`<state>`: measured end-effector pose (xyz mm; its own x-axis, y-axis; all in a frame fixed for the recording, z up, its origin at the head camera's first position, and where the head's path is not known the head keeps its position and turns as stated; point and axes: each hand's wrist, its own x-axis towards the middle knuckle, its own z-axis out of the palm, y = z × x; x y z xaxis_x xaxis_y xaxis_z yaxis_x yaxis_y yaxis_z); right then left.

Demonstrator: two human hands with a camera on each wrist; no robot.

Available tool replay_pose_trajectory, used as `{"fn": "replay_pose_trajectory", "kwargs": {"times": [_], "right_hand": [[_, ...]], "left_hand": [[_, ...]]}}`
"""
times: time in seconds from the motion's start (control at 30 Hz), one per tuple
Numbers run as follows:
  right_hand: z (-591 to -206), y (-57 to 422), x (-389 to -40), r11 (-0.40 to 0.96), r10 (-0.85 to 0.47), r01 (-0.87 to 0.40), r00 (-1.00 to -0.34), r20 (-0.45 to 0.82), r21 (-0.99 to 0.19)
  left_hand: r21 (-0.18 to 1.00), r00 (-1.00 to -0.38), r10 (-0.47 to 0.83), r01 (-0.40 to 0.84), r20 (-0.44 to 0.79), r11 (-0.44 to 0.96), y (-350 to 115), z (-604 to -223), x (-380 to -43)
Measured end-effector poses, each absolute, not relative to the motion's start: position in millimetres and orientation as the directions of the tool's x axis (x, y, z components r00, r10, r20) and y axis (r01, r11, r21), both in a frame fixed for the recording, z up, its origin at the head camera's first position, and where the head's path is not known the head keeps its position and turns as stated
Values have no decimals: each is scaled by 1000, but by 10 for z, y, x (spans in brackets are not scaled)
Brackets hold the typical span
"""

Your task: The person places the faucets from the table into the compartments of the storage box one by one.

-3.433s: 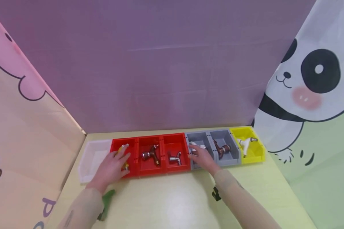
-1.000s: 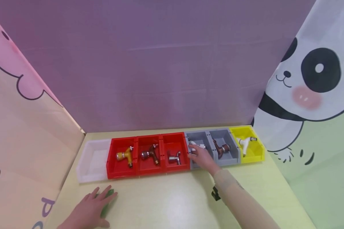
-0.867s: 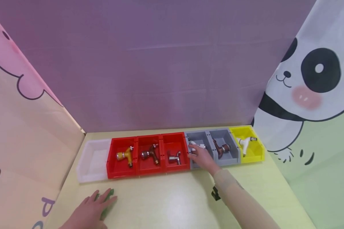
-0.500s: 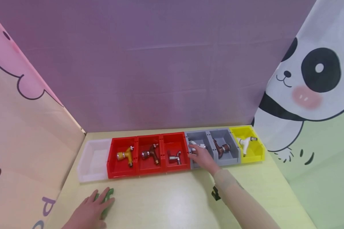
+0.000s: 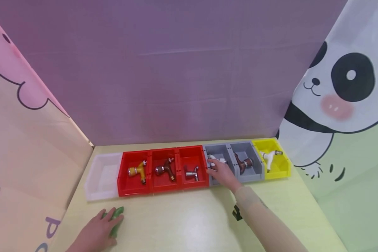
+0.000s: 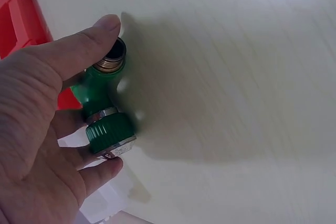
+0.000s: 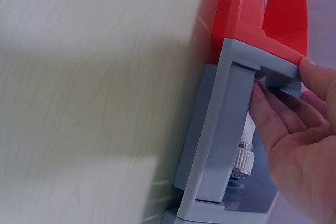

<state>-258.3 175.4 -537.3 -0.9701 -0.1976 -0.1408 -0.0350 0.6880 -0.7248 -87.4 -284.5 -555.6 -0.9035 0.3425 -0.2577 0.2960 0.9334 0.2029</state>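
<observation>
Near the front left of the table, my left hand holds a green tap. In the left wrist view, the thumb lies by the threaded end of the green tap, and the fingers curl behind its ribbed knob. My right hand pinches the wall where a grey bin meets the red bin. Its thumb is on the red side and its fingers reach inside the grey bin. A white tap lies in that grey bin, partly hidden by the hand.
Bins stand in a row. A yellow tap, brown tap and silver tap lie in red bins. Another brown tap and white tap sit further right. A whitish bin ends the row; a dark object lies beside my right forearm.
My left hand has moved from the yellow tap in the leftmost red bin back toward the front left, and now grips the green tap. The right hand stays in place.
</observation>
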Motion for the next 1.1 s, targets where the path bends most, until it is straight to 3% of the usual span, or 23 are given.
{"fn": "replay_pose_trajectory", "kwargs": {"times": [0.2, 0.53, 0.87, 1.1], "right_hand": [[-5382, 1757, -2588, 694, -200, -42, -970, -137, -719], [-5382, 1758, -2599, 700, -194, -25, -968, -157, -713], [-5349, 1745, -2578, 705, -192, -21, -968, -162, -709], [-5353, 1745, -2583, 707, -195, -30, -969, -154, -707]], "left_hand": [[197, -922, 343, 307, -181, 931, -2877, -5519, -882], [92, -931, 364, 364, 17, 927, -2948, -5365, -1064], [80, -939, 321, 332, 122, 940, -3079, -5160, -1386], [82, -953, 287, 295, 96, 952, -3174, -5028, -1593]]}}
